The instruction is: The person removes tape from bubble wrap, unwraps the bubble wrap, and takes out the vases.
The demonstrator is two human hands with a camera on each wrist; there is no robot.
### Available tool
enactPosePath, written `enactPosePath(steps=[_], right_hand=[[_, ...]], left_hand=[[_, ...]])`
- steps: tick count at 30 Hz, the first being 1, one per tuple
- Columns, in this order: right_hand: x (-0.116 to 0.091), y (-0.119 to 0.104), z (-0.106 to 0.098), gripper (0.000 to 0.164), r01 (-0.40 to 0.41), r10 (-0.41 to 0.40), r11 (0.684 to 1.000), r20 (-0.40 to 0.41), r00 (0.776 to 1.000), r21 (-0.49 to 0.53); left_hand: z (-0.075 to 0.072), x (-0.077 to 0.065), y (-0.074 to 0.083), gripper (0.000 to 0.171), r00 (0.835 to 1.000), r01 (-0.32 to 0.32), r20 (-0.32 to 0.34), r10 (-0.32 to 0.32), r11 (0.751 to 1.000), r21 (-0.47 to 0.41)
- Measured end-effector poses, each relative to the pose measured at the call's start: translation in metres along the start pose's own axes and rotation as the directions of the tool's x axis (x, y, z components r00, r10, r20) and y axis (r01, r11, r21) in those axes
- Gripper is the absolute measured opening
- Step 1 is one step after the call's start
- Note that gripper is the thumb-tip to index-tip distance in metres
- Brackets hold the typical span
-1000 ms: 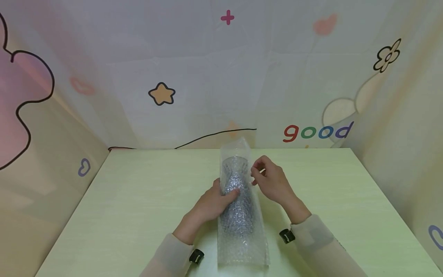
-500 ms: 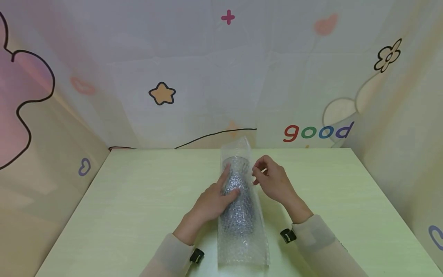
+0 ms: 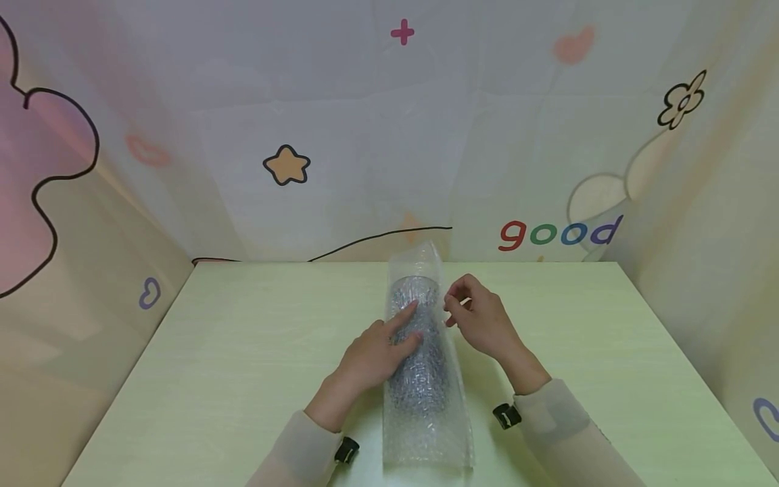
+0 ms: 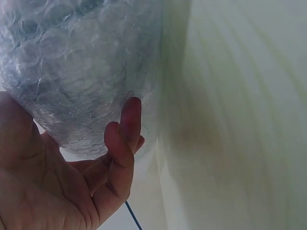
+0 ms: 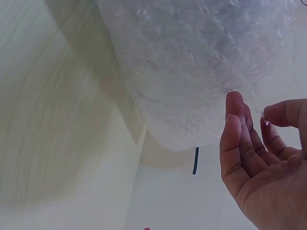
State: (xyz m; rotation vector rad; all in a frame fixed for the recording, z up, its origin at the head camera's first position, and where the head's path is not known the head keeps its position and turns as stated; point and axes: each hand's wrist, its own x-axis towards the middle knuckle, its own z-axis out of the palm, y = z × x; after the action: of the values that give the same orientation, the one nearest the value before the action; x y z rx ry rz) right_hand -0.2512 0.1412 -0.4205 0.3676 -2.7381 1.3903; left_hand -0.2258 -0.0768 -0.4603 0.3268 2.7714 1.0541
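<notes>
A long bubble wrap package (image 3: pixel 420 379) stands at the table's middle in the head view. A grey, roughly cylindrical thing shows through the wrap, its kind unclear. My left hand (image 3: pixel 372 355) holds the package from the left, thumb and index finger across its front. In the left wrist view the other fingers (image 4: pixel 125 158) curl beside the bubble wrap (image 4: pixel 86 72). At the package's upper right edge is my right hand (image 3: pixel 481 318). The right wrist view shows its thumb and index finger pinching a small bit of clear plastic (image 5: pixel 264 119), with other fingertips touching the wrap (image 5: pixel 192 72).
The pale wood-grain table (image 3: pixel 243 352) spreads to both sides of the package. Behind it hangs a printed backdrop (image 3: pixel 353 122) with a star and the word "good". Black wrist devices (image 3: pixel 506 415) sit at both cuffs.
My left index finger has come up from behind the package's left edge, pointed upward, then come down across its front. My right hand has hardly moved.
</notes>
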Motion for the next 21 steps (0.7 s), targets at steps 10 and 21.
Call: enactPosePath(steps=[10,21], right_hand=[[-0.0009,-0.0009,-0.0006,0.012,-0.008,0.008,1.0,0.001,1.0,0.013],[-0.0008,0.0007,-0.0007,0.021,0.0,0.0,1.0,0.007,1.0,0.021]], left_hand=[[0.0006,0.0009,-0.0005,0.062,1.0,-0.008,-0.002,0.008,1.0,0.01],[-0.0001,0.0004,-0.0005,0.062,1.0,-0.017,0.0,0.017,1.0,0.004]])
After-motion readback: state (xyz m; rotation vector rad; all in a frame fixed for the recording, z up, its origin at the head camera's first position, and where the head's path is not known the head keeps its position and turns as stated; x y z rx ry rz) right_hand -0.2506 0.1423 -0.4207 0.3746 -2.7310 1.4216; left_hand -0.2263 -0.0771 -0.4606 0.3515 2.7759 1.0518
